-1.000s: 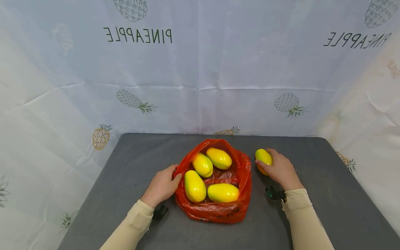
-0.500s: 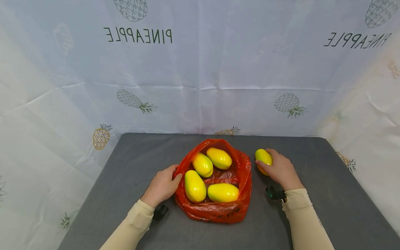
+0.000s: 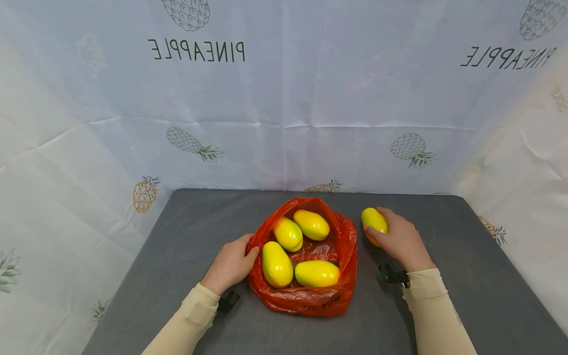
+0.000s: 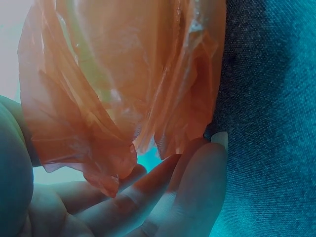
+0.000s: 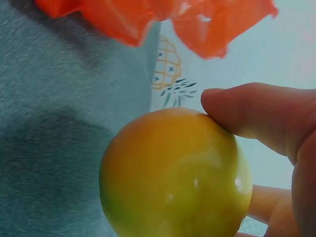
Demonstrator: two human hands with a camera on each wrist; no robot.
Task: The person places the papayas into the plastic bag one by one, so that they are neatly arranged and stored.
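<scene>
A red plastic bag [image 3: 306, 301] stands with its mouth wide on the table, several yellow mangoes [image 3: 277, 265] inside it. My left hand [image 3: 230, 264] holds the bag's left rim, thumb over the edge. In the left wrist view, fingers [image 4: 197, 187] curl beneath the crumpled translucent plastic [image 4: 123, 98]. To the right of the bag, my right hand [image 3: 401, 241] grips another mango [image 3: 374, 220] between thumb and fingers. The right wrist view shows this mango [image 5: 173, 173] close up, with a shadow on the table beside it; part of the far fingers is hidden behind it.
The dark grey table [image 3: 199, 212] runs back to a pale cloth [image 3: 284, 88] printed with pineapples, which also hangs at both sides. Black straps [image 3: 390, 274] with small devices sit at both wrists. The bag's loose red edge [image 5: 217, 29] hangs near the right hand's mango.
My right hand has risen very slightly with the mango in its grip, mostly within the last half second. The left hand and the bag have stayed where they were.
</scene>
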